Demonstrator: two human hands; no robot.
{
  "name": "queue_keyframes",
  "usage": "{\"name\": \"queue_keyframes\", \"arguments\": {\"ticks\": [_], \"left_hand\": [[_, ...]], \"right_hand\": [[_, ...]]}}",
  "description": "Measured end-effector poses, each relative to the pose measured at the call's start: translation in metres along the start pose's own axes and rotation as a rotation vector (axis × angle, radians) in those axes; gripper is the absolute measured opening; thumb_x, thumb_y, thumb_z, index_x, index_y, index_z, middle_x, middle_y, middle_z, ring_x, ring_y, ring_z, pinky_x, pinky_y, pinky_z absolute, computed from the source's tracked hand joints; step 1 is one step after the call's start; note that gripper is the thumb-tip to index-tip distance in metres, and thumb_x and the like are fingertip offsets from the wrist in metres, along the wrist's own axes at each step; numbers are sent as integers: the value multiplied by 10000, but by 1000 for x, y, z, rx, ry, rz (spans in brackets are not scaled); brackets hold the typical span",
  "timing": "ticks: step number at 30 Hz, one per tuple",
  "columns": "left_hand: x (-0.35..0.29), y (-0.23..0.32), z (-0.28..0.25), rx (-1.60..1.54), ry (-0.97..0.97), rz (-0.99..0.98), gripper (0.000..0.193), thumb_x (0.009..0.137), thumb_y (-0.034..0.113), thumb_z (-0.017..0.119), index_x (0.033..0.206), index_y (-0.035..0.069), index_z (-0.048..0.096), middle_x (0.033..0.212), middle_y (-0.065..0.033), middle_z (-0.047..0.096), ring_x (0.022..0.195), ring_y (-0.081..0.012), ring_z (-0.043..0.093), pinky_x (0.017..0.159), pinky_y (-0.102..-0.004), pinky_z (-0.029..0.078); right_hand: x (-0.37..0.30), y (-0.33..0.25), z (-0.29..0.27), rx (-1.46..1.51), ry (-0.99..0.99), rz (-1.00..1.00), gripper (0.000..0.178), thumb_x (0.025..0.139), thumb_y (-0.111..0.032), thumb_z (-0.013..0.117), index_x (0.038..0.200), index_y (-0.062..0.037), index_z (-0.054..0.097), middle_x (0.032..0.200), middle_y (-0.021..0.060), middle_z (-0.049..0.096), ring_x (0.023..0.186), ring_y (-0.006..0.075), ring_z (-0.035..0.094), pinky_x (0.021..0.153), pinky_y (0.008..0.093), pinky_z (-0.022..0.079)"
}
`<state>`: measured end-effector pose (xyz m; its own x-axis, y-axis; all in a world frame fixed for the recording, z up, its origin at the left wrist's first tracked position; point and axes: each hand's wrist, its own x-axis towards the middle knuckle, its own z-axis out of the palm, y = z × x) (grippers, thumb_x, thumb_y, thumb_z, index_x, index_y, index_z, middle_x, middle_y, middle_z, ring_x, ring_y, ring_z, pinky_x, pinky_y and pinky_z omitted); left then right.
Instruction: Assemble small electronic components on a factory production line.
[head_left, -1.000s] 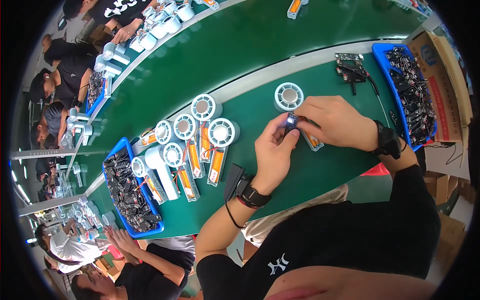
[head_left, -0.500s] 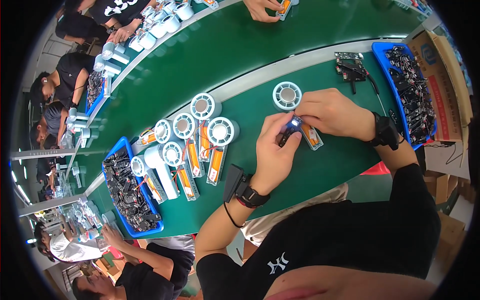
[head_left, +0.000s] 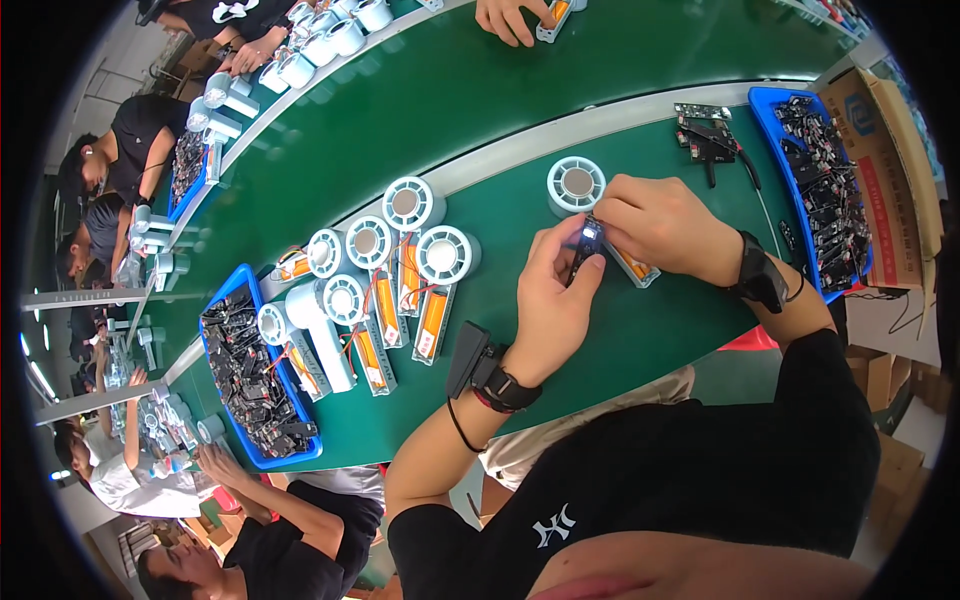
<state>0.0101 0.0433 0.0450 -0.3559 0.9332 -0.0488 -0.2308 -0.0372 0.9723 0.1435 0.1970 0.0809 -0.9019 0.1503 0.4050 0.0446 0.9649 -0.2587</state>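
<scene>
My left hand (head_left: 560, 280) pinches a small black circuit board (head_left: 583, 245) with a bright lit spot near its upper end. Against that upper end, the fingers of my right hand (head_left: 660, 225) are closed; what they pinch is hidden. Just beyond my hands lies a light-blue round fan-like housing (head_left: 577, 185) with a grey disc in its middle. From under my right hand sticks out its open handle (head_left: 638, 270), where part of an orange battery shows.
Several similar housings (head_left: 445, 255) with orange batteries lie to the left. Blue trays of black boards stand at left (head_left: 312, 445) and right (head_left: 765, 95). Loose boards (head_left: 708, 140) and a screwdriver (head_left: 760, 195) lie at right. Co-workers sit across and beside a green conveyor belt (head_left: 420, 110).
The board in my left hand has turned more upright, and my hands have shifted slightly right. Across the belt, a co-worker's hand with an orange-battery part has moved left.
</scene>
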Motion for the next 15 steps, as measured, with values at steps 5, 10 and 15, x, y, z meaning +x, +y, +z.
{"name": "queue_keyframes", "arguments": {"ticks": [5, 10, 15], "left_hand": [[1, -2, -5, 45, -21, -122, 452, 961, -16, 628, 1400, -31, 518, 1072, -88, 624, 792, -114, 621, 609, -248, 490], [-1, 0, -1, 31, 19, -179, 443, 959, -17, 630, 1388, -37, 522, 1077, -92, 624, 770, -122, 639, 545, -240, 478], [1, 2, 1, 30, 31, -190, 435, 956, -6, 640, 1375, -43, 527, 1082, -98, 625, 775, -128, 652, 488, -235, 462]], "right_hand": [[-2, -13, -3, -47, -28, 66, 247, 763, -9, 728, 990, -38, 634, 914, 77, 597, 763, 272, 651, 609, 363, 538], [-1, -26, -14, -42, -68, 103, 273, 774, 0, 706, 1040, -32, 656, 941, 80, 603, 805, 282, 658, 647, 385, 546], [1, -26, -22, 0, -165, 198, 255, 799, -7, 692, 1053, -30, 680, 950, 89, 614, 816, 302, 662, 681, 407, 549]]}}
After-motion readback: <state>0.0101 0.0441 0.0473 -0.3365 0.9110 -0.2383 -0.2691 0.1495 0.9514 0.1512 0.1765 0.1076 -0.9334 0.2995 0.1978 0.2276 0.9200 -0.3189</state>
